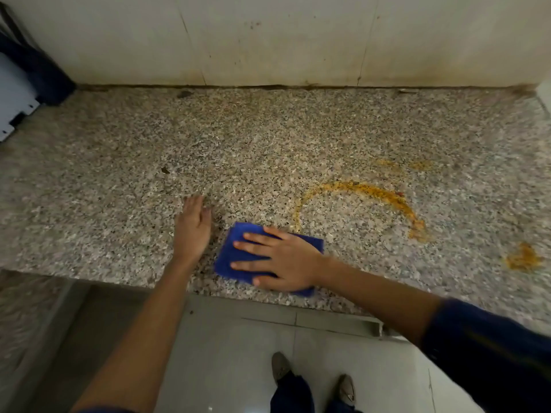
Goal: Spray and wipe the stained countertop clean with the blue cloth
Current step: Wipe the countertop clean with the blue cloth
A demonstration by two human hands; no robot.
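Observation:
A folded blue cloth lies on the speckled granite countertop near its front edge. My right hand presses flat on the cloth with straight, spread fingers. My left hand rests open on the counter just left of the cloth, holding nothing. An orange-yellow stain arcs across the counter to the right of the cloth, with a separate blotch at far right and faint smears behind the arc. No spray bottle is in view.
A stained tiled wall closes the counter at the back. A white and dark object stands at the back left corner. Below the counter edge are grey floor tiles and my shoes.

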